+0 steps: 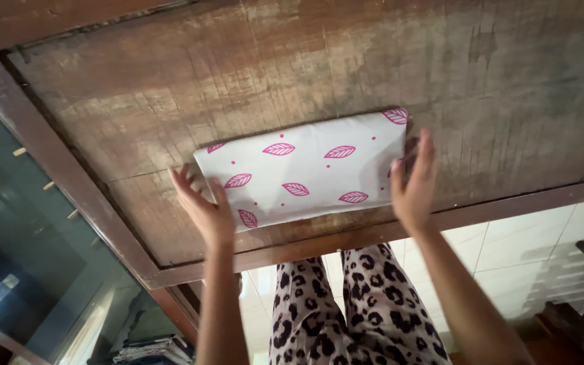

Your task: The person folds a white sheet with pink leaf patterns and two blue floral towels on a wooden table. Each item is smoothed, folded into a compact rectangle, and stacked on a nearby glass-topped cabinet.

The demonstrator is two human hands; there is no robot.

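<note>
**On the worn tabletop: folded cloth held by both ends, close to the edge**

Head view, the only one here: a folded white cloth with pink leaf prints point(303, 169) lies flat on an old scratched wooden table point(170, 88), sitting near the front rim rather than mid-board. The left hand point(204, 206) is at the cloth's left end, fingers spread and lying loose against the edge, not pinching anything as far as I can see. The right hand point(414, 182) is at the right end, fingers straight and slightly apart, tips resting on or just at the fabric. So both hands are flat and touching, neither one clamped on it.

What could go wrong, my guess: the bundle is only a little way from the table's front frame, so a pull toward the body could slide it off onto the tiled floor point(508, 257). The layers also look loose at the lower left corner, so an uneven push from one hand could skew the fold or let it open. The rough wood might snag the fabric too.
</note>
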